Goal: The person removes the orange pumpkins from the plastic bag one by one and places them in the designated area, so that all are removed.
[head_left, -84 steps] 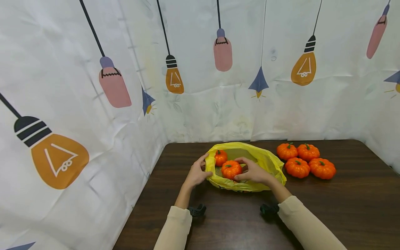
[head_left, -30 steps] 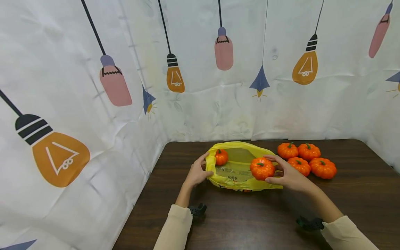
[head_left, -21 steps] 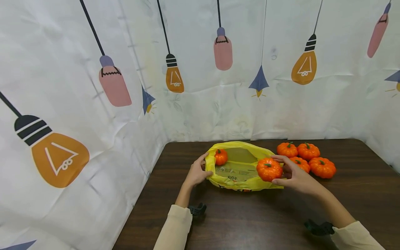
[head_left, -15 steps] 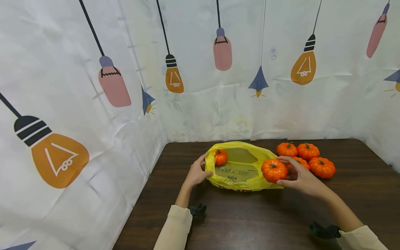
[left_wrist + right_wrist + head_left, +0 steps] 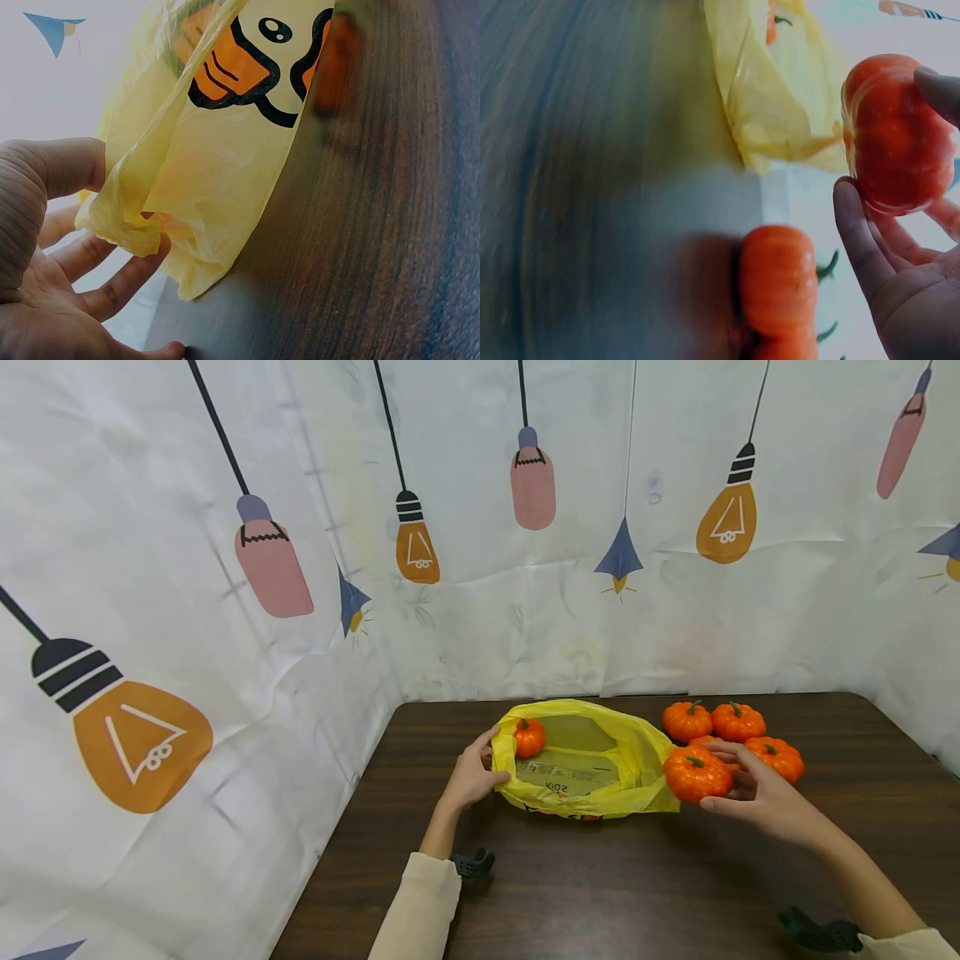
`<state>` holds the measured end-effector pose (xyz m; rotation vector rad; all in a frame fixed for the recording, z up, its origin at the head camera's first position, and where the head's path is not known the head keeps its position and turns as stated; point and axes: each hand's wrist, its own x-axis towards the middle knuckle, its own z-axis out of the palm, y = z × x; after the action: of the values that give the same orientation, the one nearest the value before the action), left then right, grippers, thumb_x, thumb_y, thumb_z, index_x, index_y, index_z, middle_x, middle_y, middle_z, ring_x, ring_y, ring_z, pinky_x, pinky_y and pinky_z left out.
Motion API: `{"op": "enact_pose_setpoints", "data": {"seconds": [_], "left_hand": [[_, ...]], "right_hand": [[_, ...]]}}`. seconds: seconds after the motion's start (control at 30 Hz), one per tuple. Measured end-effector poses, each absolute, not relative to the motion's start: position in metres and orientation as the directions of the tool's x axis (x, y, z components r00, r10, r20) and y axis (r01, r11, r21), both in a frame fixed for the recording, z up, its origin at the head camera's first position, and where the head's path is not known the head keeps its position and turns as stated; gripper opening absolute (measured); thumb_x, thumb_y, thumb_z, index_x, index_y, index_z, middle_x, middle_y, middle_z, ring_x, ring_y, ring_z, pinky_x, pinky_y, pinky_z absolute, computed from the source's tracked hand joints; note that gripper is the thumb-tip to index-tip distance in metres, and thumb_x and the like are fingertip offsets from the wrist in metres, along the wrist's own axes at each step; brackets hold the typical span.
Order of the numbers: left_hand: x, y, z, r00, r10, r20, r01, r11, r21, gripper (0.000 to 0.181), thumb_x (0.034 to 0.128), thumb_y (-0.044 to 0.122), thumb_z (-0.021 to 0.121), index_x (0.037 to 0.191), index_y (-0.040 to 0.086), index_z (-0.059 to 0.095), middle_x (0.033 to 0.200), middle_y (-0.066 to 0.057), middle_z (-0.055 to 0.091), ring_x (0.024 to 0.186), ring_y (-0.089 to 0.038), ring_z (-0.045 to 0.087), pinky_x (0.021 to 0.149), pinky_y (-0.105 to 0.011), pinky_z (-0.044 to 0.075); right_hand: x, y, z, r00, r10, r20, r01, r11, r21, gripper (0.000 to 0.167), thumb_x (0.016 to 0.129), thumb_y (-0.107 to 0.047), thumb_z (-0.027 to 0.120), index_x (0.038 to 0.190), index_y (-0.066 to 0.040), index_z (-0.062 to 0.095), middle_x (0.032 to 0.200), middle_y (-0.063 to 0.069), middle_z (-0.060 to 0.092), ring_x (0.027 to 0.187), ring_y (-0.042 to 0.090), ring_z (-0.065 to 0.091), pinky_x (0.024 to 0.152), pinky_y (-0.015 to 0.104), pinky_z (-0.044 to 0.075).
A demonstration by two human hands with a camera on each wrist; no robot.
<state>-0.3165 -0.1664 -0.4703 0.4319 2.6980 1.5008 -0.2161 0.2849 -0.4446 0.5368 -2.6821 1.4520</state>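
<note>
My left hand (image 5: pixel 471 774) pinches the left rim of a yellow plastic bag (image 5: pixel 645 760), which lies on its side with its mouth spread. One small orange pumpkin (image 5: pixel 529 738) sits inside at the left. In the left wrist view, thumb and fingers grip the folded edge of the bag, whose side bears a printed duck face. My right hand (image 5: pixel 765 793) holds another small pumpkin (image 5: pixel 697 774) just off the bag's right end, and the right wrist view shows this pumpkin (image 5: pixel 896 135) between thumb and fingers, raised above the table.
Several more pumpkins (image 5: pixel 738 722) are grouped at the table's back right, one partly hidden behind the held one. The dark wooden table (image 5: pixel 570 885) meets a printed white curtain (image 5: pixel 495 627) at the back and left.
My right hand has lifted a pumpkin out of the bag and carried it right, toward the grouped pumpkins. The left hand has stayed on the bag's rim.
</note>
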Motion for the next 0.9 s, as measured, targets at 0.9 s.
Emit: {"op": "enact_pose_setpoints", "data": {"seconds": [0.9], "left_hand": [[-0.316,-0.165,-0.470,-0.963,0.246,0.114,0.222,0.475,0.851,0.087,0.0831,0.001,0.076,0.160,0.016,0.038,0.120,-0.020,0.072,0.102,-0.032,0.068,0.071,-0.032,0.058]], "right_hand": [[-0.216,0.338,-0.480,-0.951,-0.296,0.088,-0.264,0.633,-0.727,0.078,0.091,-0.017,0.078,0.150,0.002,0.032,0.137,0.033,0.046,0.116,0.027,0.063,0.076,0.021,0.053]]}}
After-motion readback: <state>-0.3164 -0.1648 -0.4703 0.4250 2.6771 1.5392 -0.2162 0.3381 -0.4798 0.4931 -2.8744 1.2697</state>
